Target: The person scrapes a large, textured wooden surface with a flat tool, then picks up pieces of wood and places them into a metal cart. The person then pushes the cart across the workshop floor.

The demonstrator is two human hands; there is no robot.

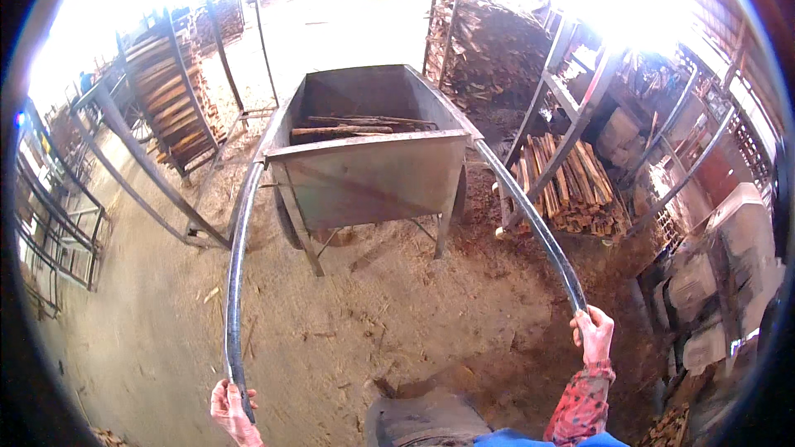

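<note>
A metal handcart (373,180) stands ahead of me on legs, its deep tray holding a few thin wood sticks (344,130) at the bottom. Two long bars run back from it toward me. The end of the left handle (234,290) is in my left hand (234,410), fingers closed with the thumb along the top. My right hand (595,333) is wrapped round the end of the right handle (538,228), its forearm in a red patterned sleeve (580,401). Part of a wheel shows beside the legs.
On the left, a metal rack (170,87) holds stacked wood, with more frames (70,223) beyond it. Split wood (575,178) fills a rack on the right, behind a slanted post. Larger stacks (497,41) rise farther back. Grey slabs (716,273) lean at the right. Wood scraps litter the dirt floor (331,327).
</note>
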